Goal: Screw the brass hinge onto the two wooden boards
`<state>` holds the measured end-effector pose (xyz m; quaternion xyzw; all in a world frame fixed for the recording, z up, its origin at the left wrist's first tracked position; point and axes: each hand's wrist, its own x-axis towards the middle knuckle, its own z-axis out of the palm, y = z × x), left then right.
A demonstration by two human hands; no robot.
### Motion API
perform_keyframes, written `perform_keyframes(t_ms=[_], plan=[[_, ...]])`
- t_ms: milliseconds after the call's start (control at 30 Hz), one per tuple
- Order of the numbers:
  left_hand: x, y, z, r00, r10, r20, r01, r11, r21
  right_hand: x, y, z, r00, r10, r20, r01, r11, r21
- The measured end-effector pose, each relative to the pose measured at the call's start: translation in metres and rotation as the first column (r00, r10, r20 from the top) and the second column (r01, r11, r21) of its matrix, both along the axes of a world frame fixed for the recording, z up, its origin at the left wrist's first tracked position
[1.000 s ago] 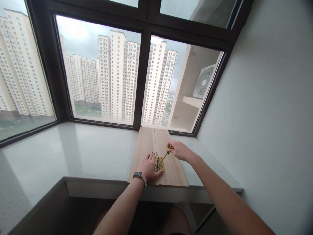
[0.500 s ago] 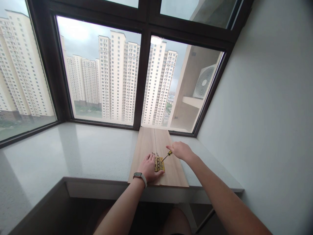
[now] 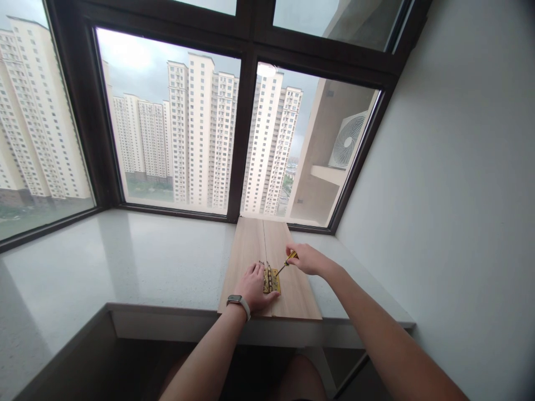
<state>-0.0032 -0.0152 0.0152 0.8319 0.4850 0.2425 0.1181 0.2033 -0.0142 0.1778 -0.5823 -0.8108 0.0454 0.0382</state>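
Observation:
Two light wooden boards [image 3: 246, 242] lie side by side on the white counter. A gold hinge [image 3: 273, 280] rests across their seam near the front. My left hand [image 3: 254, 288], with a watch on its wrist, presses on the hinge's left part, thumb stretched along its lower edge and fingers spread over it. My right hand [image 3: 307, 258] is closed round the yellow-and-black handle of a screwdriver [image 3: 293, 256], whose shaft slants down left to the hinge's right leaf. Small screws [image 3: 261, 262] lie just above the hinge.
The white counter [image 3: 167, 262] runs along the dark window frame [image 3: 244, 133], with a plain wall [image 3: 451, 167] at the right. My legs show below the counter's front edge.
My right hand's fingers have shifted round the screwdriver handle, and more of the handle shows. The left hand stays on the hinge.

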Motion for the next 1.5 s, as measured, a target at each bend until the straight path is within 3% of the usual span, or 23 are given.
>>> perform_keyframes(t_ms=[100, 333, 500, 1000, 1133, 1367, 1500], plan=[[0.0009, 0.0002, 0.0003, 1.000, -0.004, -0.002, 0.004, 1.000, 0.004, -0.0015, 0.0009, -0.0029, 1.000, -0.022, -0.005, 0.022, 1.000, -0.010], [0.0038, 0.0012, -0.0014, 1.000, 0.002, -0.001, -0.002, 1.000, 0.018, -0.0064, 0.0045, -0.0012, 0.959, -0.228, 0.171, 0.217, 0.973, 0.078], [0.0045, -0.0006, -0.0003, 1.000, 0.003, -0.002, -0.003, 1.000, 0.018, -0.0089, 0.0052, -0.0013, 0.950, -0.271, 0.155, 0.258, 0.961, 0.099], [0.0022, 0.0004, -0.0013, 1.000, 0.000, -0.008, 0.000, 0.999, 0.036, -0.0082, 0.0011, 0.0001, 1.000, -0.010, 0.025, 0.009, 0.999, 0.032], [0.0022, 0.0006, -0.0017, 1.000, -0.001, -0.008, 0.001, 0.999, 0.047, -0.0044, 0.0017, -0.0021, 1.000, 0.011, -0.013, -0.011, 1.000, 0.017], [0.0031, 0.0028, -0.0042, 1.000, 0.004, -0.023, -0.002, 0.998, 0.061, -0.0026, 0.0053, -0.0022, 0.974, -0.184, 0.131, 0.175, 0.982, 0.074], [0.0030, 0.0030, -0.0048, 1.000, 0.004, -0.017, -0.003, 0.997, 0.072, -0.0061, 0.0059, -0.0028, 0.956, -0.260, 0.135, 0.249, 0.964, 0.095]])
